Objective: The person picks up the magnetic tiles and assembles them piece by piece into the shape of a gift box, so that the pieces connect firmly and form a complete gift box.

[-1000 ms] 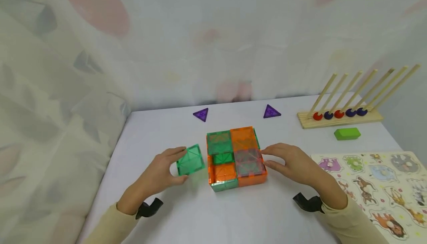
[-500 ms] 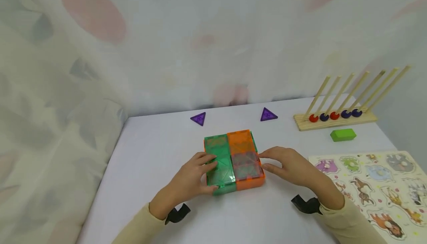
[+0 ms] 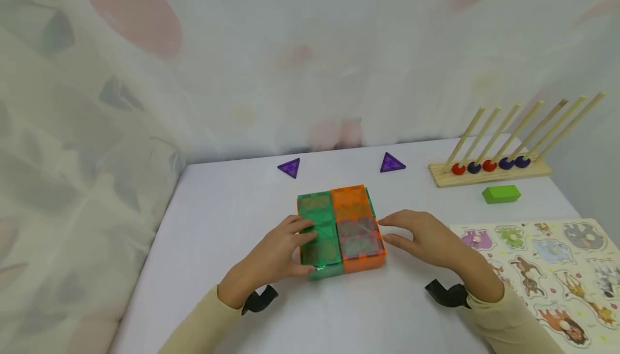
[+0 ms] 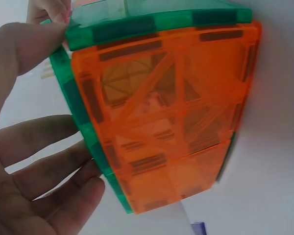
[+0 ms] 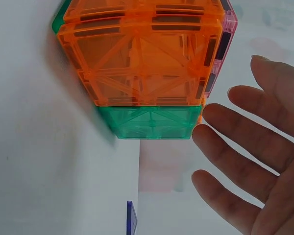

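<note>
In the head view a low box of see-through magnetic tiles (image 3: 365, 263) stands mid-table, with orange and green side walls. On top lie a front-left green square tile (image 3: 326, 249), a rear-left green tile (image 3: 316, 207), an orange tile (image 3: 352, 203) and a pinkish tile (image 3: 358, 237). My left hand (image 3: 273, 252) rests its fingertips on the front-left green tile, its thumb at the near edge. My right hand (image 3: 428, 238) is beside the right wall, fingers extended; index and thumb are at the box's edge. The right wrist view shows its fingers spread (image 5: 240, 156), gripping nothing.
Two purple triangle tiles (image 3: 289, 168) (image 3: 392, 162) lie behind the box. At the back right stands a wooden peg rack (image 3: 494, 175) with red and blue beads. A green block (image 3: 501, 194) lies before it, and an animal puzzle board (image 3: 542, 268) covers the right front.
My left hand has moved right and set the green square tile over the front-left opening of the box. The tile now lies flat; my right hand has stayed at the right side.
</note>
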{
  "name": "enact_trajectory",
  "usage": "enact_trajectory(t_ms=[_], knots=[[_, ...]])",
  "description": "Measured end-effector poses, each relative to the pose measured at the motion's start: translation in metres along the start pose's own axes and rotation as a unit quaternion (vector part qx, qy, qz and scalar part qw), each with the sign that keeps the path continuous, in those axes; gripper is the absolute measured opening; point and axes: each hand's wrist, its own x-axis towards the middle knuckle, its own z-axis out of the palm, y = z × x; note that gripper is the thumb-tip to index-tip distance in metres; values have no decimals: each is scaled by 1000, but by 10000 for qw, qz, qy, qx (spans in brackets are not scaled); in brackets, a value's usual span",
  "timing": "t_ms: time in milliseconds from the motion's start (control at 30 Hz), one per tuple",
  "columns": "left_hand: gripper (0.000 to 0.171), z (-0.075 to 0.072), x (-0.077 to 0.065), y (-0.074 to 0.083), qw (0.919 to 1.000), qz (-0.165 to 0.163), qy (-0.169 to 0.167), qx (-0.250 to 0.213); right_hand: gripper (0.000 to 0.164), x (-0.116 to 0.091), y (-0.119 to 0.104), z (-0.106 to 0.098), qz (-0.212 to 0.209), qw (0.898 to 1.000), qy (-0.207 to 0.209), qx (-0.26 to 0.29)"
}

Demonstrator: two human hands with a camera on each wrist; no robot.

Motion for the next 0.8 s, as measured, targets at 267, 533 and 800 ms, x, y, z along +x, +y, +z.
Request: enact_trajectory(t_ms=[267,533,800], knots=[[62,-7,5,4,9993,123,-136,327,31,0,1,-1,22,10000,-83,34],[61,-6,7,5,9997,39,-59,213,31,1,1,-1,-26,9999,-146,-1],[53,-5,5,3,9998,153,-74,-58,32,0,2,1,99,9997,-210,-12]])
